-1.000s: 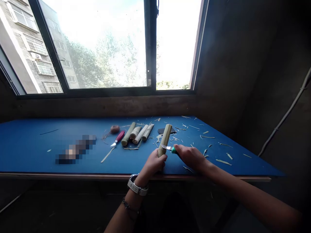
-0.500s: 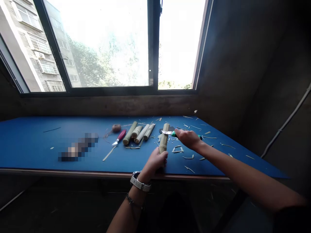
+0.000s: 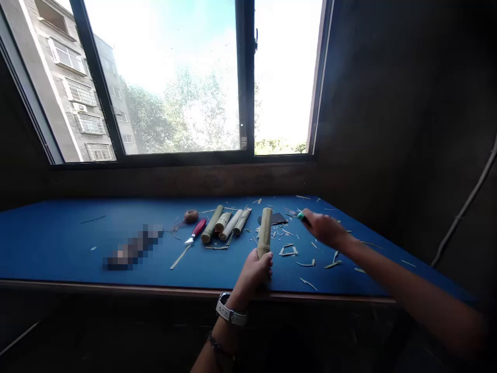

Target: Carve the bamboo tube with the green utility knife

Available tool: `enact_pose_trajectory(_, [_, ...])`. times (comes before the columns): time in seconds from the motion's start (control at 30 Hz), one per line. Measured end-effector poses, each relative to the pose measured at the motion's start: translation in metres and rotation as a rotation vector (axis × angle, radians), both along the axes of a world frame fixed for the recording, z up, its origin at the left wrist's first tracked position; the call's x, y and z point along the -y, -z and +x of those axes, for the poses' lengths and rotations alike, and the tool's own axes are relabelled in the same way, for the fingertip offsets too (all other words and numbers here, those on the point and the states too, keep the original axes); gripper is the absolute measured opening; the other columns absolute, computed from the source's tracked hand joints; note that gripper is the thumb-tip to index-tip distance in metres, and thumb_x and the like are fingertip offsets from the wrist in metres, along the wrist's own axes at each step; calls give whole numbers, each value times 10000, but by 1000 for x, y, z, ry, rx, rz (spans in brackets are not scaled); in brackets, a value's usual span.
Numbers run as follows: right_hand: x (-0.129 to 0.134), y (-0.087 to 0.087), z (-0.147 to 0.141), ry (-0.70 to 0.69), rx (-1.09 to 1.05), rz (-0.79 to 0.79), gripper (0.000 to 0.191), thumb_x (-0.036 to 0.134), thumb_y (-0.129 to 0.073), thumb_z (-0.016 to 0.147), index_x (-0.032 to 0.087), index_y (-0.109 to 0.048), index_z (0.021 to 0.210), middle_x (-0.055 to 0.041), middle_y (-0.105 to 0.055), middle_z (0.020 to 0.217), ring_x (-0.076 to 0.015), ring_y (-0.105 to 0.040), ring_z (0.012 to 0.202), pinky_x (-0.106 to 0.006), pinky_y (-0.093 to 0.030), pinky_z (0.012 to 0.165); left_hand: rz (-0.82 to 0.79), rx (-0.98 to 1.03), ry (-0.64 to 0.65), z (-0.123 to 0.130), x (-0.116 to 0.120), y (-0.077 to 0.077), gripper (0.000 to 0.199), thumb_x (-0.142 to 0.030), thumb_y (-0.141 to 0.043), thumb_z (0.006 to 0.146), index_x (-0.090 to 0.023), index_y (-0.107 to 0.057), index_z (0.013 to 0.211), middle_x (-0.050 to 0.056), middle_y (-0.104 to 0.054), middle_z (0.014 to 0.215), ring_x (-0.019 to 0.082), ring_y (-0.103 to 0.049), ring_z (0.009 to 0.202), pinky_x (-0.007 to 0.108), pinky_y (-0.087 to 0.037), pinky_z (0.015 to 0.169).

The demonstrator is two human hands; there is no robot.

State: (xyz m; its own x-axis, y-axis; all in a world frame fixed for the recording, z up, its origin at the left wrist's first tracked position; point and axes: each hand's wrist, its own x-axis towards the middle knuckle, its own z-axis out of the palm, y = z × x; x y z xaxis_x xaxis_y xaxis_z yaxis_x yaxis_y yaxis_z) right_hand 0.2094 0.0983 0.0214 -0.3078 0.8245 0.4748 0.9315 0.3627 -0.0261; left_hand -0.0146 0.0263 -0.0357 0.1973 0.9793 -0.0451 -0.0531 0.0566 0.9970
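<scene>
My left hand [image 3: 257,268] is wrapped round the lower end of a bamboo piece [image 3: 265,230], which stands nearly upright above the table's front part. To its right, my right hand [image 3: 324,228] is closed on a green-handled knife [image 3: 302,215]. The blade is blurred, points left and is apart from the bamboo. Behind the held piece a dark flat object [image 3: 276,218] lies on the table, partly covered by shavings. Thin bamboo shavings [image 3: 288,250] are scattered beneath and around my right hand.
Several cut bamboo pieces [image 3: 212,225] lie left of the held one. Beside them are a red-handled knife [image 3: 196,230] and a ball of twine [image 3: 191,216]. A pixelated patch [image 3: 132,249] covers something farther left. The blue table [image 3: 155,280] ends below a window.
The knife blade was against the bamboo and is now apart from it, as my right hand has moved right. My left hand keeps its hold. The view has tilted up slightly.
</scene>
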Motion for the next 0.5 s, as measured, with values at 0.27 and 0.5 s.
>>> enact_pose_trajectory(0.27, [45,39,-51,-177,300,19,188,185,-316,921,157,-499,958,-68,-646,767,-150,-621,584,-212,-254,415,4,-9,15,-1,0,3,282,-377,-536,727,-171,-404,866,-45,-462,644,51,-411,432,187,-339,419])
enact_pose_trajectory(0.5, [27,44,-45,-188,386,81,203,156,-308,915,146,-510,938,-72,-640,742,-158,-621,595,-217,-276,432,46,-68,0,0,1,6,239,-348,-523,738,-183,-384,842,-47,-453,646,59,-419,439,190,-351,408])
